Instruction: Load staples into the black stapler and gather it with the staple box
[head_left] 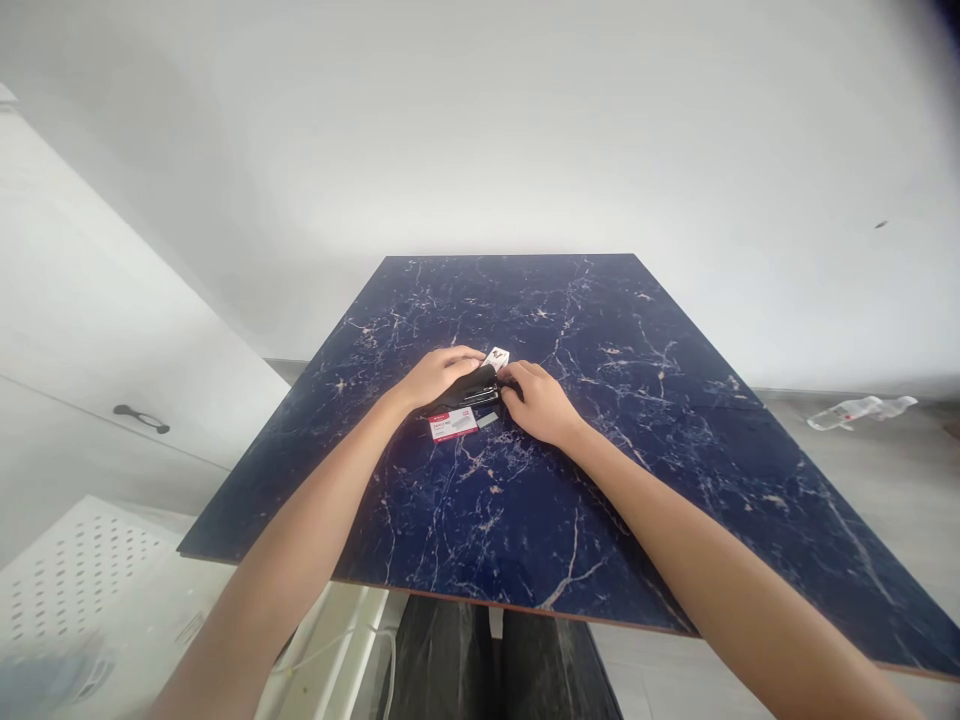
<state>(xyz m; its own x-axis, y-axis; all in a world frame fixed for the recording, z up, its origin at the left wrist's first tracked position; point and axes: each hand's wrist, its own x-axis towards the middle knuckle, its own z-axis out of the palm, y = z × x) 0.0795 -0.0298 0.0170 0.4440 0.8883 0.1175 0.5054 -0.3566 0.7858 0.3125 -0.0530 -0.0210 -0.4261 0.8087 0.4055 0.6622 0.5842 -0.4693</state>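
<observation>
A black stapler (472,385) with a silver metal part along its side lies on the dark blue marbled table between my hands. My left hand (436,376) is closed over its left side, with the fingers reaching towards a small white piece with dark print (496,357) behind it. At the stapler's right end my right hand (538,402) has its fingers and thumb curled around a dark part. Just in front lies a red and white staple box (452,425). Beside the box is a small grey strip (487,421), probably staples.
The blue table (510,530) stands against a pale wall. A clear plastic bottle (851,411) lies on the floor at the right. To the left are a white door with a dark handle (142,418) and a white perforated surface (79,570).
</observation>
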